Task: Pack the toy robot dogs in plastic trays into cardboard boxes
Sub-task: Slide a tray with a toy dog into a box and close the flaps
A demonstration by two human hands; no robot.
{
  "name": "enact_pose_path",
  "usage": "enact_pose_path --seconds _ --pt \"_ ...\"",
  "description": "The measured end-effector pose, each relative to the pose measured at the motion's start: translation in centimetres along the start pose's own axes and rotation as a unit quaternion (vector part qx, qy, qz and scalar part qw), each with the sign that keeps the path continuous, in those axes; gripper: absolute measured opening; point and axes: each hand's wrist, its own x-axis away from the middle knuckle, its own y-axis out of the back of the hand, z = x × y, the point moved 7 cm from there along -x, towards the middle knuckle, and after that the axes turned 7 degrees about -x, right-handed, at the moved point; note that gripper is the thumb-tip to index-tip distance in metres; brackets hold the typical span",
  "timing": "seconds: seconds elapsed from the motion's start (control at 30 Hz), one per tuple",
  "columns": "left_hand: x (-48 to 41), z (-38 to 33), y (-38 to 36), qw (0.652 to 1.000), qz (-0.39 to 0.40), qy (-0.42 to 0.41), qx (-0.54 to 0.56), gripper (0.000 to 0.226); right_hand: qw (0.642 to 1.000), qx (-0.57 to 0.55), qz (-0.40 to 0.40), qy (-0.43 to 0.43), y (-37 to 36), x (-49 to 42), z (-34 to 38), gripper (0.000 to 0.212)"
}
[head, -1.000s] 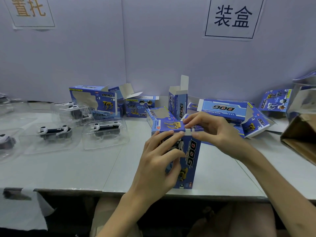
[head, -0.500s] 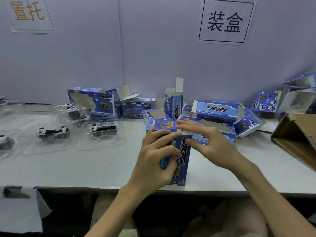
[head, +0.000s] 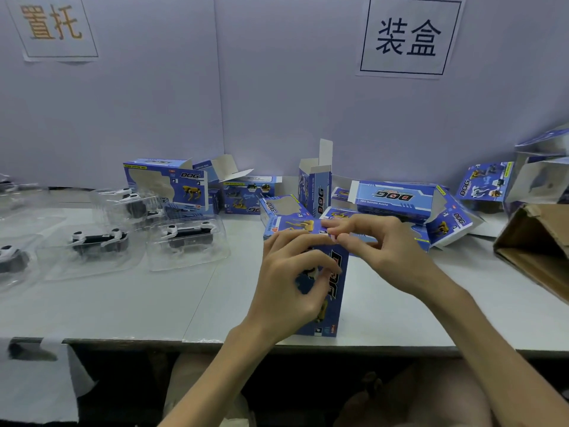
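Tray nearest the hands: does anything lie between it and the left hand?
Nothing visible does. Only bare table lies between the tray and the left hand. That hand grips the upright box, and the right hand pinches its top flap.

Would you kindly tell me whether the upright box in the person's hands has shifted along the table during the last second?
No. The upright box stands at the near edge of the table, as far right of the seam as before.

A toy-packing workstation: station signs (head: 408,37) hang on the partition wall behind the bench (head: 107,303), where blue printed boxes (head: 397,197) crowd its far edge.
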Motion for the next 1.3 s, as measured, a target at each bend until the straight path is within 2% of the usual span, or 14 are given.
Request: enact_pose_path --seconds 0.1,0.2,0.43,0.57,0.67,0.8,0.87,0.93,0.97,1.03,1.13,1.2,1.23,1.3 --pt "-0.2 1.0 0.9 0.998 -0.053 -0.014 -0.026 0.015 1.0 -0.002 -0.001 0.002 -0.3 0.9 -0.7 0.025" --pt "-0.9 3.4 2.6 0.995 -0.087 0.026 -0.051 0.02 1.0 -0.001 -0.027 0.005 -0.5 1.1 -1.2 0.03" --pt "-0.3 7.4 3.4 0.992 -0.019 0.094 0.084 0.016 0.996 -0.063 -0.068 0.014 -1.5 1.6 -1.9 0.019" --pt "-0.4 7.4 3.1 0.992 -0.034 0.094 0.078 0.011 0.994 -0.038 -0.099 0.035 -2.7 1.9 -1.8 0.024" --pt "-0.5 7.1 2.9 0.993 -0.039 0.089 0.06 0.014 0.986 -0.053 -0.148 0.051 -2.8 1.8 -1.7 0.017" --pt "0.0 7.6 2.2 0.987 -0.044 0.118 0.105 0.01 0.982 -0.063 -0.169 0.058 -3.1 1.7 -1.6 0.016" --pt "0.8 9.0 1.0 0.971 0.001 0.177 0.162 0.039 0.98 -0.078 -0.174 0.056 -3.3 1.9 -1.8 0.017" --pt "2.4 10.8 -1.2 0.931 0.12 0.27 0.214 0.084 0.978 -0.086 -0.181 0.06 -3.4 2.1 -2.0 0.015" --pt "3.5 11.4 -2.3 0.906 0.19 0.303 0.226 0.095 0.977 -0.089 -0.183 0.057 -3.5 2.2 -2.2 0.016" --pt "5.0 12.2 -3.5 0.879 0.268 0.322 0.227 0.092 0.977 -0.097 -0.184 0.044 -3.8 2.3 -2.2 0.019" --pt "5.5 12.8 -3.3 0.904 0.208 0.306 0.213 0.09 0.95 -0.237 -0.203 0.005 -3.5 2.5 -2.5 0.027" --pt "5.4 12.3 -2.6 0.934 0.121 0.273 0.196 0.095 0.876 -0.415 -0.241 -0.051 -2.5 3.1 -3.9 0.038" --pt "5.2 11.9 -2.0 0.952 0.072 0.24 0.177 0.092 0.846 -0.46 -0.255 -0.092 -2.1 3.5 -4.7 0.046" --pt "4.6 10.4 -0.8 0.988 -0.004 0.131 0.083 0.084 0.836 -0.453 -0.239 -0.196 -1.7 4.6 -6.4 0.062"
